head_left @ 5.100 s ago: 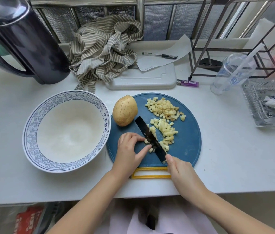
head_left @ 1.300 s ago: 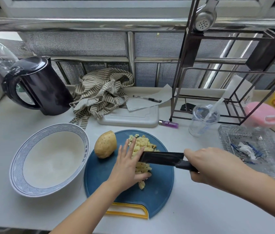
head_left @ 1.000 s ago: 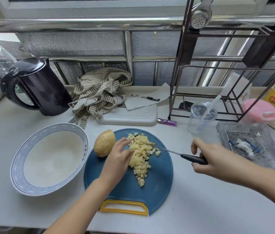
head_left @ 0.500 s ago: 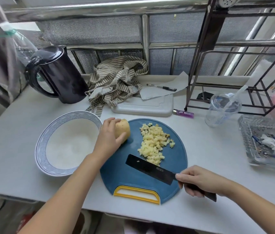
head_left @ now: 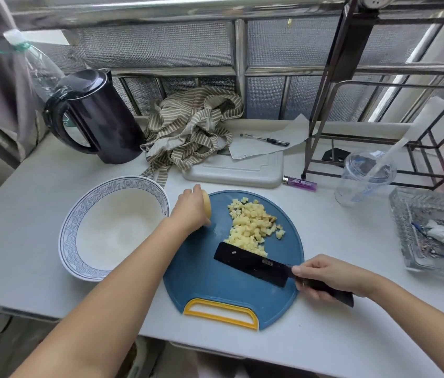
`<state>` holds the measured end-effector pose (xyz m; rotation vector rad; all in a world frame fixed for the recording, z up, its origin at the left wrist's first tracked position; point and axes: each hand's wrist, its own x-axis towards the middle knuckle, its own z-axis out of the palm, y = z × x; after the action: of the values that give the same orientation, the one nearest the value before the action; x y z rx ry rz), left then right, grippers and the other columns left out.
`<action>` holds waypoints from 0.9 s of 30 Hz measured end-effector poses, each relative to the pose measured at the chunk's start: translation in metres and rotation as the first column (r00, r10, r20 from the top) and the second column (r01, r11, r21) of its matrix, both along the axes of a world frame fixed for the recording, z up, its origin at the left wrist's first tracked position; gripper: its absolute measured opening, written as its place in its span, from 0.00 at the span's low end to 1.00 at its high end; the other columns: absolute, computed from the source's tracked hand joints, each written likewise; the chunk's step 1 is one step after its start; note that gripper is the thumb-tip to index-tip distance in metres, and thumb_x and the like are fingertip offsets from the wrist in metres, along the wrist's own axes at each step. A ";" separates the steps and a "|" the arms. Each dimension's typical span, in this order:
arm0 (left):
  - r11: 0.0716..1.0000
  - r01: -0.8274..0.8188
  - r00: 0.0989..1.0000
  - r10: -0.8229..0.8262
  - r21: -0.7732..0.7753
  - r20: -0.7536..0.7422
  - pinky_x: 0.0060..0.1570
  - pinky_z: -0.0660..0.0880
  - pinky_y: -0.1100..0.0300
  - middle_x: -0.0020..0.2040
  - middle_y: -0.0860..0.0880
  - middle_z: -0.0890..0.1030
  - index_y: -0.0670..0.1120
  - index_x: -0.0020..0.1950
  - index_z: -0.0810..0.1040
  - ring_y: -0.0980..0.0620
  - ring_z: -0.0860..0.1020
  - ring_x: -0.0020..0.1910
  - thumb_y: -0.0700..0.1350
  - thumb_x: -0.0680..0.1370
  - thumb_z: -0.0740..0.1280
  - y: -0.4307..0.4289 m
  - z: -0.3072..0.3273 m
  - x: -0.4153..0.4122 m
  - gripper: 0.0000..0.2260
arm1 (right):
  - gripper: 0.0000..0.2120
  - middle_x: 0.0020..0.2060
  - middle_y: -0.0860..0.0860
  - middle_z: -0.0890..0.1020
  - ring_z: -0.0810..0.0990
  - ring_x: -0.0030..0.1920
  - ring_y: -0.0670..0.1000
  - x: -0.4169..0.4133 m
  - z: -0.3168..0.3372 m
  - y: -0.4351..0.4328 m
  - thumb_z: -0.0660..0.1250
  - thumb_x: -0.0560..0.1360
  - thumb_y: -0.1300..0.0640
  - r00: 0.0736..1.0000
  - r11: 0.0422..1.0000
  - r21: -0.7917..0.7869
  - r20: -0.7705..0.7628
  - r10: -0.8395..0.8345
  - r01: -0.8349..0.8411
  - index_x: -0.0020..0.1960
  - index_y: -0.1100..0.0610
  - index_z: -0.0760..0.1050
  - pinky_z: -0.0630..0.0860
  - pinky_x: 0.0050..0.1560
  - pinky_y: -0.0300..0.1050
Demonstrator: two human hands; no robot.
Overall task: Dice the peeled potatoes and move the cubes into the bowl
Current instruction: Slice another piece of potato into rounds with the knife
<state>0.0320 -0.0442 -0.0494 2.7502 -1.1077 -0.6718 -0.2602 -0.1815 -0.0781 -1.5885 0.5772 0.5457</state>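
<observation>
A round blue cutting board (head_left: 204,279) with a yellow handle lies on the white counter. A heap of pale potato cubes (head_left: 253,223) sits on its far right part. My left hand (head_left: 190,210) grips a whole potato (head_left: 206,205) at the board's left edge, covering most of it. My right hand (head_left: 324,276) holds the handle of a black knife (head_left: 250,264), whose blade lies flat on the board just below the cubes. A white bowl (head_left: 79,214) with a blue patterned rim stands left of the board, with nothing in it.
A black kettle (head_left: 98,118) and a striped cloth (head_left: 190,129) stand at the back. A white board (head_left: 234,170), paper and pen, a purple lighter (head_left: 299,183), a plastic cup (head_left: 362,178), a metal rack (head_left: 378,105) and a glass tray (head_left: 433,230) fill the back right.
My left hand left the cubes and took hold of the whole potato. My right hand brought the knife down and laid its blade flat on the board near the cubes.
</observation>
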 end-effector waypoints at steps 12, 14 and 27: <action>0.999 -0.048 0.998 0.046 0.026 0.053 0.61 0.69 0.53 0.65 0.38 0.68 0.41 0.74 0.56 0.39 0.69 0.64 0.44 0.68 0.76 -0.002 -0.002 -0.010 0.42 | 0.21 0.27 0.53 0.76 0.68 0.24 0.52 0.027 -0.001 -0.012 0.57 0.83 0.45 0.997 0.976 -0.210 0.070 -0.041 0.055 0.40 0.58 0.75 0.68 0.29 0.40; 0.998 -0.060 0.998 0.060 -0.006 0.032 0.59 0.69 0.53 0.65 0.38 0.68 0.41 0.73 0.57 0.39 0.69 0.63 0.45 0.67 0.77 0.002 -0.001 -0.014 0.41 | 0.21 0.27 0.53 0.76 0.68 0.25 0.52 0.026 0.000 -0.010 0.56 0.83 0.44 0.996 0.977 -0.206 0.073 -0.043 0.057 0.40 0.58 0.75 0.69 0.29 0.40; 0.971 -0.129 0.992 0.125 -0.204 -0.032 0.63 0.68 0.55 0.67 0.40 0.68 0.43 0.78 0.52 0.43 0.69 0.66 0.48 0.67 0.77 0.061 0.002 -0.054 0.47 | 0.20 0.27 0.50 0.77 0.70 0.25 0.51 -0.001 -0.001 0.012 0.59 0.82 0.45 0.997 0.976 -0.210 0.035 0.065 -0.057 0.38 0.57 0.74 0.69 0.30 0.42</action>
<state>-0.0219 0.0168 -0.0475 2.6057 -0.9305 -0.5336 -0.2612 -0.1693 -0.0787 -1.8173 0.5703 0.5096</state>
